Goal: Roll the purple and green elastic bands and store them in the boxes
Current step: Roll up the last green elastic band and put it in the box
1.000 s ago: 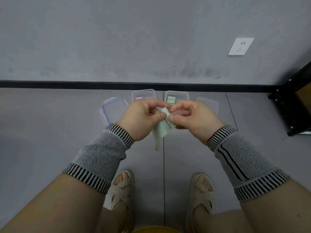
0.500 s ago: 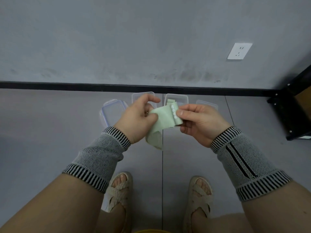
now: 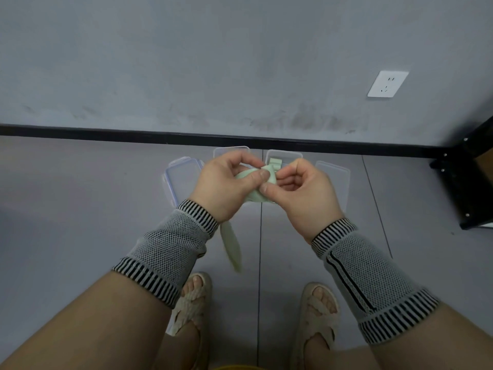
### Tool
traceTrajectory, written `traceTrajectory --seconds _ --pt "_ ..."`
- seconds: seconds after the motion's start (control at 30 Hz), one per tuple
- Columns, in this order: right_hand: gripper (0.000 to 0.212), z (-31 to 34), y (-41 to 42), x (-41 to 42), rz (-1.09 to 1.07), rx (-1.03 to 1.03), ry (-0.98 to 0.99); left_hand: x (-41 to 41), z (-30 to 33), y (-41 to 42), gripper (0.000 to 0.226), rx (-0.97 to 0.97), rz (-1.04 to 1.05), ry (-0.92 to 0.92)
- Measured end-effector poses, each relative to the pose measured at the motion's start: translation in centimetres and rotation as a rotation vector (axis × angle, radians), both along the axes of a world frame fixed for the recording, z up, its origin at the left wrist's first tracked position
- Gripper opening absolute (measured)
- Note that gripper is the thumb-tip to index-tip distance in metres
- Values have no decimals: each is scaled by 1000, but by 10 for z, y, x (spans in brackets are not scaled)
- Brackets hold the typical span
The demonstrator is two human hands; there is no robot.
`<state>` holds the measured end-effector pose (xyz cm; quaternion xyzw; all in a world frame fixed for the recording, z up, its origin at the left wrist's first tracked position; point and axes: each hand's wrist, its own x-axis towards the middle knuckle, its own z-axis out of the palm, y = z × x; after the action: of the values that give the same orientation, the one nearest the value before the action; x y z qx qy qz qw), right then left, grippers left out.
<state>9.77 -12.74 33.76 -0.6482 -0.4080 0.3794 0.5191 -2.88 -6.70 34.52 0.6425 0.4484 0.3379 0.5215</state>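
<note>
At the centre of the frame your two hands have drawn back together since half a second ago, when they held the green band [image 3: 255,194] spread flat between them; now it is bunched between your fingertips, and its loose tail, which then hung just beneath your left palm, trails lower and blurred toward the bottom of the picture, beside your left wrist sleeve [image 3: 170,247]. Your left hand [image 3: 226,185] has its fingers curled over, thumb pressed along the band's upper fold. Your right hand [image 3: 298,193] is curled too, thumb and forefinger pinching the band's near edge, so both hands grip it, knuckles nearly touching. Both forearms angle inward from the lower corners. Behind your hands, in the upper middle, two clear boxes stand on the floor by the black skirting: the left box [image 3: 231,150] is mostly hidden, and I cannot tell what it holds; the right box [image 3: 285,155] shows a pale green roll [image 3: 275,161] inside. A lid [image 3: 183,177] lies left of them and another lid [image 3: 334,180] to the right.
</note>
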Motion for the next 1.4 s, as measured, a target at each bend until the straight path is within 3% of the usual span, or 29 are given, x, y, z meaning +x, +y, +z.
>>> traceTrajectory --seconds 0.07,0.17,0.23,0.53,0.83,0.9,1.07,1.17,1.3,1.4 --pt "33 3 -2 2 105 33 -28 -4 1 2 14 -74 -1 -60" --pt "69 6 -8 11 301 38 -61 -10 2 5 11 -139 -30 -103" --pt "80 5 -11 16 363 38 -85 -12 2 5 12 -154 -76 -105" --pt "59 7 -10 14 415 33 -130 -16 2 5 22 -212 -174 -113" --pt "60 8 -13 21 416 60 -160 -23 1 12 21 72 -248 284" --pt "58 7 -12 21 384 71 -264 -23 5 12 22 139 -213 311" --pt "40 7 -11 8 347 171 -806 -15 9 5 33 94 -124 281" --pt "41 0 -8 2 308 185 -934 -10 7 2 40 135 -69 348" --pt "55 -2 -8 5 336 145 -848 -12 7 3 36 78 -75 303" --pt "64 3 -11 12 426 18 -450 -14 7 4 30 21 -123 247"
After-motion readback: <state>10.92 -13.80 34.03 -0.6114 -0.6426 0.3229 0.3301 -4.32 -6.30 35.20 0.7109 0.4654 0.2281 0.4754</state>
